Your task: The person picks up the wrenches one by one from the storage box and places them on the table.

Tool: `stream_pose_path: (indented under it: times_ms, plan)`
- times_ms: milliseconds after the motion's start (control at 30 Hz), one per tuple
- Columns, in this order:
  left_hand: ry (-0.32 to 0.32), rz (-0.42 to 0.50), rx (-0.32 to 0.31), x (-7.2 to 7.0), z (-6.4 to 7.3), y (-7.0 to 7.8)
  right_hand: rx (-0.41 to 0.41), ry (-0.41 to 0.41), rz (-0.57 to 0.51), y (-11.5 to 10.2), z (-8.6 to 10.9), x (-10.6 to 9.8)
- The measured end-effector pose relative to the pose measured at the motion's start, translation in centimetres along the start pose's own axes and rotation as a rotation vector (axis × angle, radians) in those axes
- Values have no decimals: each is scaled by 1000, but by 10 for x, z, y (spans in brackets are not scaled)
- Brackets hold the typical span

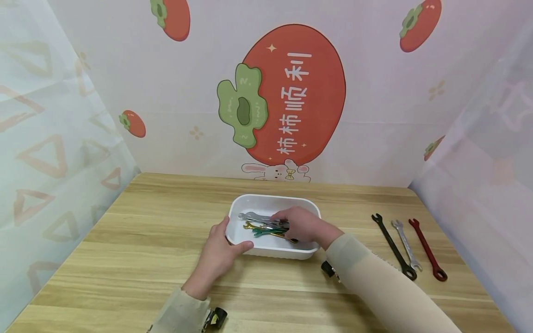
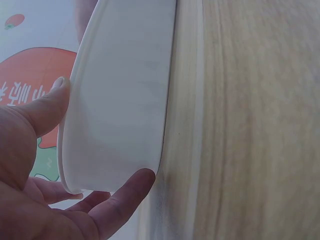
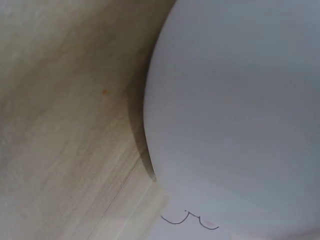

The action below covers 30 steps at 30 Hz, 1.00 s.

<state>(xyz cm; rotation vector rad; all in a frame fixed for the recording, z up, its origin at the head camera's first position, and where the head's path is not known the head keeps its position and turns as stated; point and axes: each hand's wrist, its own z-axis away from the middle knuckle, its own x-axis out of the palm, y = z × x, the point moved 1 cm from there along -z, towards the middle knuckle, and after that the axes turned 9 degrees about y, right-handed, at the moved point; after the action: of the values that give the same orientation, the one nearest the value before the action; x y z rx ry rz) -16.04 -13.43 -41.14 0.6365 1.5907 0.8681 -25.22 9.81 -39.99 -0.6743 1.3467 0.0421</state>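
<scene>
A white plastic bin (image 1: 275,252) stands on the table with several wrenches in it, among them silver wrenches (image 1: 256,217), a gold wrench (image 1: 248,225) and a green wrench (image 1: 262,232). My left hand (image 1: 222,254) grips the bin's left end, thumb at the front rim and fingers round the outside corner; the left wrist view shows this hand (image 2: 30,165) close against the bin wall (image 2: 120,100). My right hand (image 1: 304,224) reaches in over the right side, fingertips among the wrenches. I cannot tell whether it holds one. Only the bin's outer wall (image 3: 235,110) fills the right wrist view.
To the right on the wooden table (image 1: 125,259) lie a black wrench (image 1: 393,245), a silver wrench (image 1: 407,245) and a red wrench (image 1: 428,249), roughly side by side. Printed sheets (image 1: 358,152) enclose the table at the back and both sides.
</scene>
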Motion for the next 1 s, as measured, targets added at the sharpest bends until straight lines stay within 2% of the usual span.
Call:
stream_pose_path:
  times_ms: [400,567,733,1000]
  plan:
    - [-1,2,2,0,1,1,12,16,44,-3,1,2]
    - [-1,10,0,0,0,0,-8,22,15,-2,1,3]
    - [0,8,-6,1,0,0,9,19,-13,-3,2,1]
    - [5,6,4,1,1,1,-4,10,51,-2,1,4]
